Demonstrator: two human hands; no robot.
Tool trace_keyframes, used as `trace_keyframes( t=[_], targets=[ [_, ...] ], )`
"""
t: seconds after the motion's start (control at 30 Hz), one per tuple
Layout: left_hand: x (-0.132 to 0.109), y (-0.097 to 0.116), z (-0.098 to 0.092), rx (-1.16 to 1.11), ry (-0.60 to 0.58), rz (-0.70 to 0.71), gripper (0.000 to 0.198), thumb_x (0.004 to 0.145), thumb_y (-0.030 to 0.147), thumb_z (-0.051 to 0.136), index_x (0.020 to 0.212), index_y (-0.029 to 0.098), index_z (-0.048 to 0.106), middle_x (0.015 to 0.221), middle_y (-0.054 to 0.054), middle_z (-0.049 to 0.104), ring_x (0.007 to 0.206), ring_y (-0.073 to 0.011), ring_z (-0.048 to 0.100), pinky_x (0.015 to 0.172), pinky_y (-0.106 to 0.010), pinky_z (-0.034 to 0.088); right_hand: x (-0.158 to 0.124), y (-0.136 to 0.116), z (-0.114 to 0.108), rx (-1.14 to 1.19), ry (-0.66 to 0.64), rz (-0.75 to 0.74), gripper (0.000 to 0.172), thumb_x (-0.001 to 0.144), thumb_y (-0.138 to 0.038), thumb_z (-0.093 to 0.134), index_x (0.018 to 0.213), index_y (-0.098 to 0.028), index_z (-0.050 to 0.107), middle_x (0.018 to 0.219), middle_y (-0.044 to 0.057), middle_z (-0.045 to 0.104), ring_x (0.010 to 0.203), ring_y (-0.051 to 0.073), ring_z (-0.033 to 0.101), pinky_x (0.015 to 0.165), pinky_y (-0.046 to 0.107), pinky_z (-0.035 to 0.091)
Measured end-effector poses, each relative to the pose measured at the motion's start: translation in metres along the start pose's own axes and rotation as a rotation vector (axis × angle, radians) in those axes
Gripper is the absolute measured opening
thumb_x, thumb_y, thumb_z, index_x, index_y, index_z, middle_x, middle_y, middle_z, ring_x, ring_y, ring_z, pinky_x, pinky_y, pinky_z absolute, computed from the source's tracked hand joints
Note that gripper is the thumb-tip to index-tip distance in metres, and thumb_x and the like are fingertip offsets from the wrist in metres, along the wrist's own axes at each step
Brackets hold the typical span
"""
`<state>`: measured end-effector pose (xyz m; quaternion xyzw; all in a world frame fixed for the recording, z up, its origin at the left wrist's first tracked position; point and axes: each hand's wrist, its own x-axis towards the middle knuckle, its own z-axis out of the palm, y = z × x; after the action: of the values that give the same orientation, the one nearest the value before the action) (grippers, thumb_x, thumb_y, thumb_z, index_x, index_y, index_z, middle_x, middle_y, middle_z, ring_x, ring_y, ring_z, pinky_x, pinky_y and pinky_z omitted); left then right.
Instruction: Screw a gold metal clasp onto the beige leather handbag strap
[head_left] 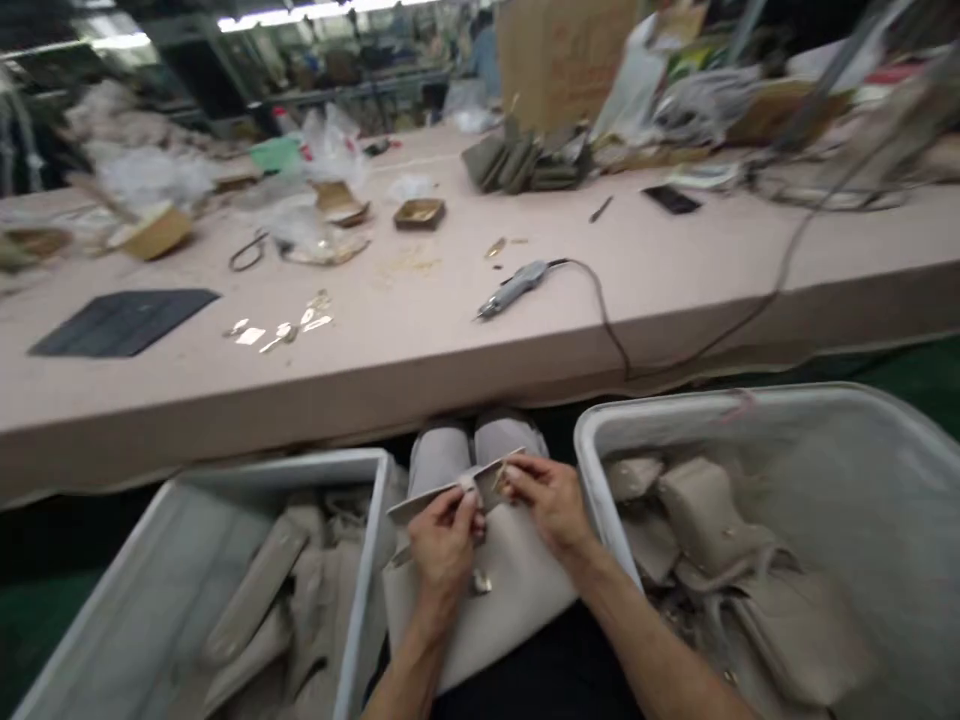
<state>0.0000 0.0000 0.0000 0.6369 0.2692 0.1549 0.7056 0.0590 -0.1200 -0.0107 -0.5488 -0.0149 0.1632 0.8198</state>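
Note:
A beige handbag lies across my lap, its flap raised toward the table. My left hand is closed, thumb and fingers pinching the flap near its middle, by a small pale tab. Beside it, my right hand pinches a small gold-coloured metal piece against the flap; fingers hide most of it, so its exact kind is unclear. A shiny metal fitting sits on the bag's front, below my left fingers.
White bins with beige bags stand left and right of my knees. On the table ahead lie a corded electric screwdriver, shiny metal fittings, a dark sheet, scissors and a phone-like dark slab.

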Motion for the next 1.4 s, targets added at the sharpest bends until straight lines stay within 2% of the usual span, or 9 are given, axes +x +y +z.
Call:
trace_keyframes(
  t=[0.1, 0.27, 0.5, 0.63, 0.8, 1.0, 1.07, 1.2, 1.4],
  targets=[
    [-0.012, -0.007, -0.025, -0.039, 0.05, -0.043, 0.036, 0.08, 0.044, 0.082, 0.094, 0.011, 0.078, 0.057, 0.0, 0.066, 0.046, -0.0108, 0.057, 0.045, -0.021, 0.05, 0.003, 0.006, 0.003, 0.112, 0.024, 0.101, 0.035, 0.074, -0.036, 0.091, 0.101, -0.016, 0.081, 0.083, 0.007, 0.074, 0.065, 0.014, 0.063, 0.06, 0.026, 0.051],
    [-0.011, -0.003, -0.015, -0.098, 0.008, -0.032, 0.031, 0.082, 0.038, 0.08, 0.097, 0.011, 0.079, 0.061, -0.002, 0.069, 0.048, -0.0112, 0.059, 0.049, -0.022, 0.052, 0.0, -0.002, -0.004, 0.103, 0.007, 0.097, 0.033, 0.074, -0.033, 0.092, 0.1, -0.016, 0.08, 0.083, 0.009, 0.075, 0.066, 0.015, 0.065, 0.061, 0.025, 0.053],
    [-0.013, -0.006, -0.026, -0.118, 0.022, -0.034, 0.032, 0.083, 0.035, 0.079, 0.101, 0.009, 0.076, 0.06, -0.003, 0.071, 0.048, -0.0128, 0.062, 0.05, -0.023, 0.054, 0.0, 0.006, 0.002, -0.046, -0.067, -0.012, 0.027, 0.078, -0.029, 0.089, 0.101, -0.02, 0.078, 0.089, 0.005, 0.073, 0.07, 0.017, 0.067, 0.065, 0.029, 0.056],
    [-0.016, -0.004, -0.027, -0.161, 0.021, -0.055, 0.032, 0.083, 0.036, 0.079, 0.1, 0.009, 0.075, 0.061, -0.004, 0.072, 0.049, -0.0138, 0.064, 0.05, -0.023, 0.056, -0.003, -0.003, 0.009, -0.167, -0.109, -0.08, 0.033, 0.086, -0.031, 0.082, 0.117, -0.023, 0.075, 0.089, 0.003, 0.071, 0.072, 0.017, 0.069, 0.067, 0.03, 0.057],
    [-0.018, 0.002, -0.029, -0.212, 0.031, -0.076, 0.032, 0.08, 0.036, 0.08, 0.098, 0.01, 0.075, 0.061, -0.004, 0.071, 0.05, -0.0142, 0.064, 0.05, -0.023, 0.056, -0.01, -0.012, 0.027, -0.38, -0.198, -0.206, 0.011, 0.089, -0.031, 0.078, 0.093, -0.021, 0.076, 0.09, 0.005, 0.072, 0.076, 0.019, 0.068, 0.07, 0.032, 0.057],
    [-0.019, 0.002, -0.032, -0.249, 0.038, -0.093, 0.03, 0.079, 0.035, 0.081, 0.095, 0.01, 0.076, 0.063, -0.005, 0.071, 0.051, -0.0139, 0.065, 0.051, -0.023, 0.057, -0.017, -0.01, 0.036, -0.582, -0.229, -0.295, 0.012, 0.09, -0.028, 0.075, 0.082, -0.021, 0.07, 0.086, 0.006, 0.069, 0.082, 0.02, 0.066, 0.073, 0.031, 0.055],
    [-0.019, 0.001, -0.033, -0.248, 0.025, -0.099, 0.032, 0.08, 0.036, 0.08, 0.098, 0.009, 0.076, 0.062, -0.005, 0.072, 0.051, -0.0143, 0.065, 0.052, -0.024, 0.058, -0.017, -0.008, 0.034, -0.551, -0.185, -0.281, 0.009, 0.09, -0.028, 0.075, 0.095, -0.021, 0.071, 0.088, 0.005, 0.068, 0.082, 0.019, 0.065, 0.074, 0.031, 0.055],
    [-0.019, -0.001, -0.034, -0.229, 0.018, -0.09, 0.032, 0.082, 0.035, 0.078, 0.1, 0.008, 0.076, 0.061, -0.006, 0.072, 0.051, -0.0144, 0.066, 0.052, -0.023, 0.059, -0.015, -0.006, 0.032, -0.445, -0.145, -0.216, 0.038, 0.092, -0.031, 0.073, 0.128, -0.024, 0.068, 0.1, 0.005, 0.065, 0.079, 0.017, 0.065, 0.072, 0.031, 0.057],
    [-0.018, 0.001, -0.036, -0.28, 0.004, -0.099, 0.033, 0.08, 0.034, 0.081, 0.101, 0.009, 0.078, 0.071, -0.009, 0.077, 0.053, -0.0159, 0.069, 0.053, -0.025, 0.061, -0.017, -0.011, 0.04, -0.408, -0.165, -0.202, 0.022, 0.091, -0.034, 0.076, 0.11, -0.024, 0.073, 0.097, 0.005, 0.071, 0.077, 0.019, 0.068, 0.068, 0.03, 0.059]
  ],
)
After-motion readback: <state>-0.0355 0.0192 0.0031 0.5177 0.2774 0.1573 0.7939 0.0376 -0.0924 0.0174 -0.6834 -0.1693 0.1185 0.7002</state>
